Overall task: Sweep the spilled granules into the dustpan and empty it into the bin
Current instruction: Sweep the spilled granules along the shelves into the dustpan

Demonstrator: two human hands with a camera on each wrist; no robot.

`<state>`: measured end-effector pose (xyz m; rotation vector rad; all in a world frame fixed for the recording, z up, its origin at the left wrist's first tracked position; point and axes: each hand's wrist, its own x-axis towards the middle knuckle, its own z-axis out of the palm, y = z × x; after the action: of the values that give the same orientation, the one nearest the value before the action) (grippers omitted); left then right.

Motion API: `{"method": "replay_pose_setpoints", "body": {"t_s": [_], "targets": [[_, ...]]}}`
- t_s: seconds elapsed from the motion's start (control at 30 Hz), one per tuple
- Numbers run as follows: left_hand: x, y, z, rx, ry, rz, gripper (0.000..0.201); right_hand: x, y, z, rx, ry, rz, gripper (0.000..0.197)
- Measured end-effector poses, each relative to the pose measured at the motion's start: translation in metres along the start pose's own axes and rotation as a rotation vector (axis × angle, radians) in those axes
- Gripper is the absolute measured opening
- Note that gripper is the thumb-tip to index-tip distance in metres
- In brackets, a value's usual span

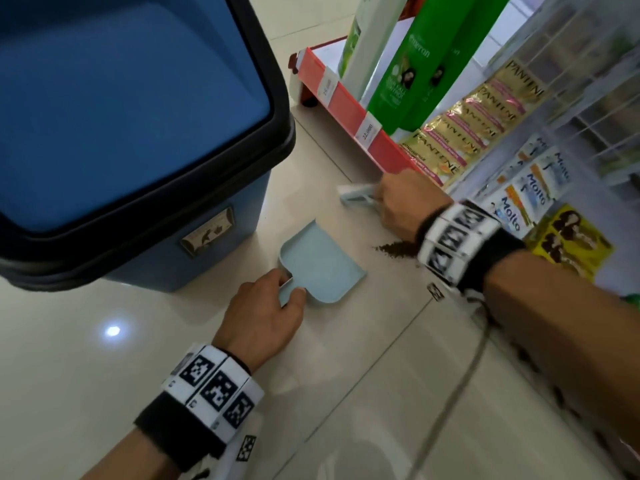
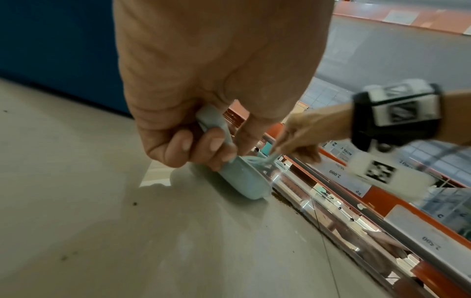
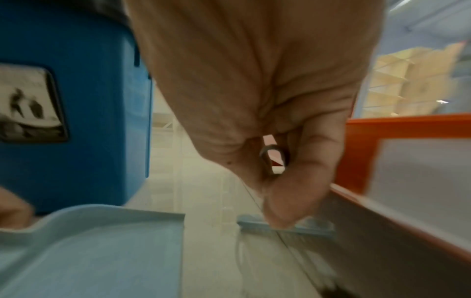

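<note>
While left hand [image 1: 263,306] grips dustpan [image 1: 323,265], right hand [image 1: 405,202] grips brush [image 1: 355,195]

One dustpan [image 1: 323,263], one brush [image 1: 356,195], one bin [image 1: 194,244], two green bottles [image 1: 398,74].

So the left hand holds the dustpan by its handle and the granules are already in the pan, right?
Not quite. The left hand does hold the dustpan handle, but the head view shows the pan empty; the granules lie on the floor beside it.
</note>
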<state>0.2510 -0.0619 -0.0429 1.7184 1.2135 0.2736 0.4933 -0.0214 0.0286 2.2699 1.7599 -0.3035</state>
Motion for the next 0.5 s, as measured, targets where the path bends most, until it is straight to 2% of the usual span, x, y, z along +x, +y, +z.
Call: {"method": "replay_pose_setpoints", "body": {"t_s": [0.07, 0.2, 0.37, 0.43, 0.5], "targets": [[-0.002, -0.006, 0.0, 0.004, -0.02, -0.024, 0.017, -0.034, 0.013, 0.008, 0.012, -0.034, 0.075, 0.02], [-0.008, -0.011, 0.001, -0.007, -0.042, -0.053, 0.019, -0.067, 0.014, 0.005, 0.108, 0.04, 0.121, 0.019], [-0.01, -0.01, 0.002, 0.01, -0.042, -0.037, 0.016, -0.017, -0.026, -0.005, 0.195, 0.264, 0.05, 0.025], [-0.009, -0.01, 0.002, 0.018, -0.041, -0.037, 0.016, 0.002, -0.035, -0.002, 0.191, 0.276, 0.042, 0.027], [-0.009, -0.01, 0.001, 0.027, -0.041, -0.037, 0.017, 0.003, -0.029, 0.006, 0.17, 0.19, 0.058, 0.028]]}}
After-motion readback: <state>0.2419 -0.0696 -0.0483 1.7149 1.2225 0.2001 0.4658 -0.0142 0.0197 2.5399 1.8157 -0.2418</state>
